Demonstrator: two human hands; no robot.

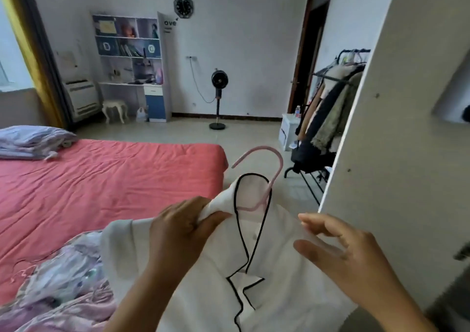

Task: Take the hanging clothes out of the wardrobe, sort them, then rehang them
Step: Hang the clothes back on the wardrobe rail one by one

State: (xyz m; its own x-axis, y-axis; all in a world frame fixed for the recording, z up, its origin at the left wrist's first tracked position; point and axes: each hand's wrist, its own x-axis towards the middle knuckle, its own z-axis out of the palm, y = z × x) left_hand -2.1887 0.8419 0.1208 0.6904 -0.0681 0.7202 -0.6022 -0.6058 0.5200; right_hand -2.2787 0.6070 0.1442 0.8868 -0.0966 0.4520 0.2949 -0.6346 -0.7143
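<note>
A white shirt with black piping (277, 275) hangs on a pink hanger (267, 176) in front of me. My left hand (183, 227) grips the shirt's left shoulder, thumb pinching the fabric. My right hand (338, 247) holds the right shoulder, its fingers under the cloth edge and the thumb on top. The hanger's hook rises above the collar, free of any rail. The white wardrobe door (396, 128) stands open at the right.
A bed with a red sheet (101, 184) lies at the left, with lilac clothes (63, 280) heaped on its near corner and folded bedding (33, 141) at the far end. A clothes rack with coats (330, 107), a standing fan (218, 97) and a desk shelf (132, 64) stand beyond.
</note>
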